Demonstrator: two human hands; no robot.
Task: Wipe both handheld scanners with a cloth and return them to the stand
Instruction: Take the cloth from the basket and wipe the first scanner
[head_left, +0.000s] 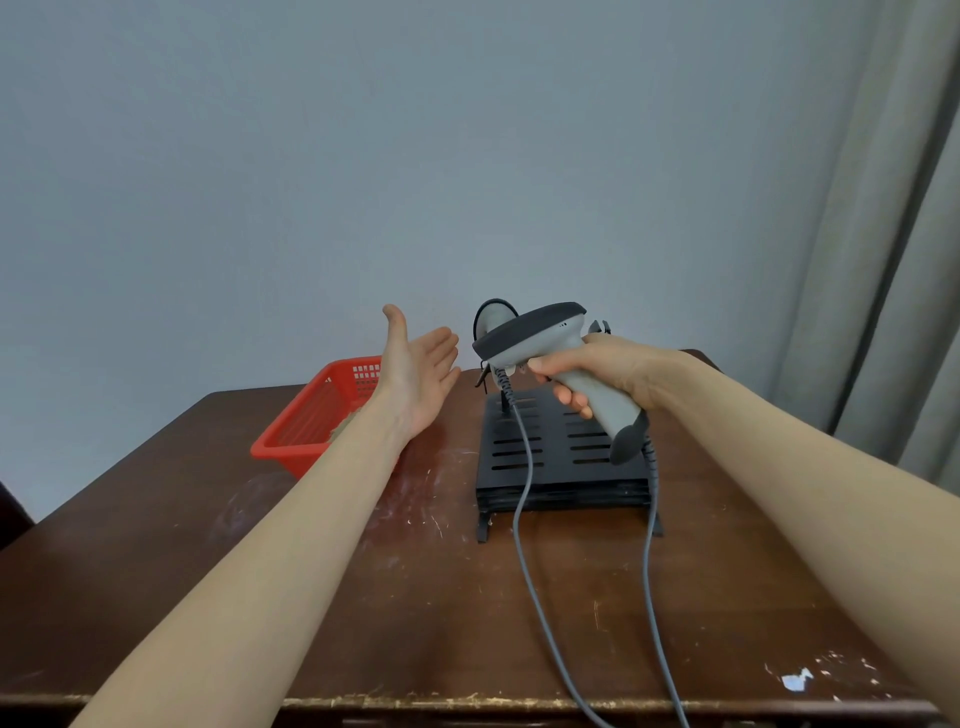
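My right hand (608, 371) grips the handle of a grey handheld scanner (540, 332) with a dark head, held in the air above the black slotted stand (558, 457). Its grey cable (649, 551) hangs down over the table's front edge. A second scanner (492, 314) sits at the back of the stand, mostly hidden behind the held one. My left hand (415, 369) is raised, palm open and empty, just left of the scanner's head. A bit of tan cloth (345, 422) shows in the red basket, mostly hidden by my left forearm.
A red plastic basket (306, 421) stands at the back left of the dark wooden table (218, 545). Another grey cable (524, 499) runs from the stand toward the front edge. A plain wall is behind; a curtain (883, 234) hangs at the right.
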